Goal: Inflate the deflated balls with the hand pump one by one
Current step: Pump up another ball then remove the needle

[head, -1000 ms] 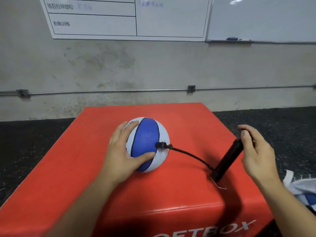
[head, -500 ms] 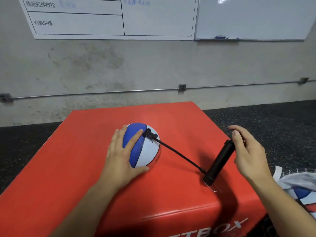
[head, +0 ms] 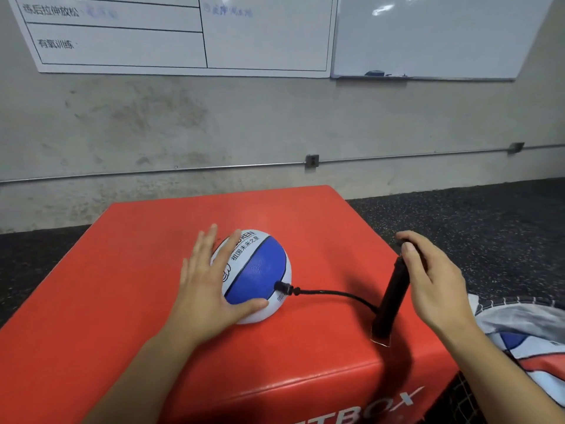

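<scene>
While our left hand [head: 211,289] rests flat-fingered against the blue-and-white rubber ball [head: 255,275] on the red padded box [head: 122,301], our right hand [head: 428,280] grips the black hand pump [head: 389,301]; hard strokes could roll the ball, yanking its needle out.

The left hand [head: 211,289] covers the nine o'clock side of the ball [head: 256,270], hiding part of its print. The pump [head: 391,298] handle disappears under the right hand [head: 428,276]. At four o'clock, the frame's edge crops a deflated ball [head: 526,341]. The bench [head: 122,301] lettering is cut off at six o'clock.
</scene>
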`<state>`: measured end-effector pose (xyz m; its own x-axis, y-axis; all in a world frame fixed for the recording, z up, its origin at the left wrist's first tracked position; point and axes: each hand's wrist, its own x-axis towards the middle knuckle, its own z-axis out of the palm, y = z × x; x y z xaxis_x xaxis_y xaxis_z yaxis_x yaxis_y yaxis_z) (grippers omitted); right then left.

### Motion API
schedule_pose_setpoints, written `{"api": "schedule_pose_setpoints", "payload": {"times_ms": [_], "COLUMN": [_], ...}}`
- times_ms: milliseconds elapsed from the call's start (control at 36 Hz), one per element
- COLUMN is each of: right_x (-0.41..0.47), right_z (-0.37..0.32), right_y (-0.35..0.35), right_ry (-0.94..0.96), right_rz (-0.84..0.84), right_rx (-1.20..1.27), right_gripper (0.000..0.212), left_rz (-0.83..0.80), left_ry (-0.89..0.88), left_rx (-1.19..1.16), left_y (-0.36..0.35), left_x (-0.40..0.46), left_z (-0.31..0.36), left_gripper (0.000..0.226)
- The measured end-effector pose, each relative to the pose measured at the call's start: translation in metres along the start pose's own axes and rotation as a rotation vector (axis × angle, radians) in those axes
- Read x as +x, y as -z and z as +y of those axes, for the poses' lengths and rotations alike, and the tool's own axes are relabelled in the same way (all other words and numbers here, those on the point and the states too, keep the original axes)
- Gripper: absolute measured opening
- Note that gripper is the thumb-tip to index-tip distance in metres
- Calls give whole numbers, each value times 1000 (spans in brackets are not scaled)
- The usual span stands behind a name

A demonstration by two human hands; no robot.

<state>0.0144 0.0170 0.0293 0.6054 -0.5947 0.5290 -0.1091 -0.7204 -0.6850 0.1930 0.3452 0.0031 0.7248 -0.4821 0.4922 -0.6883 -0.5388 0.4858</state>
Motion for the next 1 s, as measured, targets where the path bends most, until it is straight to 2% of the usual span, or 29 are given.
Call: {"api": "schedule_pose_setpoints", "payload": {"times_ms": [56,111,194,278,528,833,1000], "right_x": [-1,-1,-2,-2,2,2,1], "right_z": [1,0,0,4,11,9,10], "right_y": [3,6,11,12,10,9,8], "right_ry": [2,1,-6,-31,-51,-36,-45], "right_rz": [2,8,24,35,-7,2,17], "right_rx": [0,2,-1,27,29,52,104], "right_gripper": [35,37,40,40,39,40,36], "left_rz": [-56,-28,82,147,102,91,127], "left_ry": [69,44,-63,-118,-21,-54,-12], "left_rx": [-108,-126,-16,95,57,78,92], "left_y": [0,-1,-10,-24,-26,-23,-21], "left_x": [0,1,3,5,9,14,15], "left_z": [0,2,4,5,11,22,29], "left_gripper": [122,116,103,104,104,107,103]}}
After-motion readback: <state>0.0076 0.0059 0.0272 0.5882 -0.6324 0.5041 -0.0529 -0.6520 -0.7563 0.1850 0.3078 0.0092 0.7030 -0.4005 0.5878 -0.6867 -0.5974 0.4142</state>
